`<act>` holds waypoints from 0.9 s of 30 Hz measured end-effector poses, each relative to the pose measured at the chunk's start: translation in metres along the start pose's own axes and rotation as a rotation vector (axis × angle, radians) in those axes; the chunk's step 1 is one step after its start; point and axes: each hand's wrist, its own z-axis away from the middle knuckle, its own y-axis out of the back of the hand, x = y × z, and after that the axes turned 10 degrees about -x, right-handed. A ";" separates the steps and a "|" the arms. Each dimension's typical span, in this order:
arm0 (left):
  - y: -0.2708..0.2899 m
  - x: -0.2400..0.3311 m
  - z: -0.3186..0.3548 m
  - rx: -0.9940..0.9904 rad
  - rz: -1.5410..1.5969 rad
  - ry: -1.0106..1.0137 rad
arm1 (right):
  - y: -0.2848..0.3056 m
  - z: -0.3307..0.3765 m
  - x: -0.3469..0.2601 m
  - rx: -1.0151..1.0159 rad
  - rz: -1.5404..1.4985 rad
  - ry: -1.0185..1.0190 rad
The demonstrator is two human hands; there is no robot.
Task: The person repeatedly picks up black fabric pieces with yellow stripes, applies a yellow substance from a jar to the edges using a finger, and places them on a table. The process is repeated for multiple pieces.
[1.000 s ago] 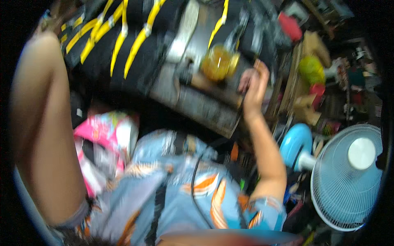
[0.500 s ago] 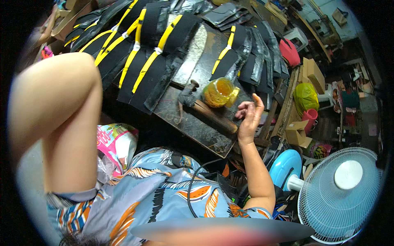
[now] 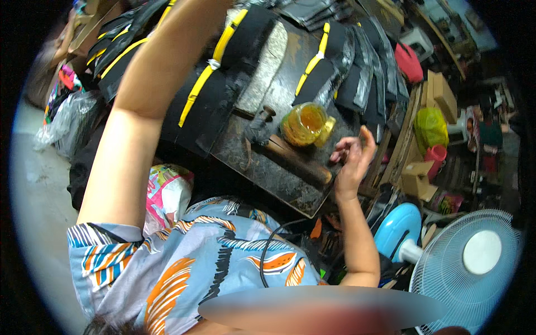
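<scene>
My left arm [image 3: 162,72] stretches up over the black pieces on the left, and its hand lies past the top edge, out of view. My right hand [image 3: 353,162] hovers at the table's right side with the index finger raised and the others loosely bent, holding nothing. Just left of it stand a glass mug [image 3: 304,125] of amber contents and, below that, a hammer [image 3: 296,159] with a wooden handle and dark head. Flat black pieces [image 3: 195,106] with yellow strips lie to the left; similar black pieces [image 3: 310,72] lie beyond the mug.
A pale worn slab [image 3: 265,72] rests on the dark table [image 3: 279,192]. A white-and-blue fan [image 3: 469,268] stands at the lower right. Cardboard boxes [image 3: 419,181] and a yellow bag [image 3: 431,128] sit on the right. Plastic bags [image 3: 78,123] lie at the left.
My left arm has swung up and across, from bent at the left to reaching over the black pieces. My right hand keeps nearly the same pose; the view has shifted slightly.
</scene>
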 end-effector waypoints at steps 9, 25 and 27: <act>0.066 0.060 0.161 0.371 -0.082 -0.175 | 0.042 -0.058 -0.187 -0.421 0.878 0.824; 0.081 0.054 0.188 0.668 -0.033 -0.334 | 0.004 -0.060 -0.225 -0.480 0.676 0.915; 0.073 0.042 0.152 0.639 -0.021 -0.339 | 0.012 -0.067 -0.206 -0.279 0.360 0.863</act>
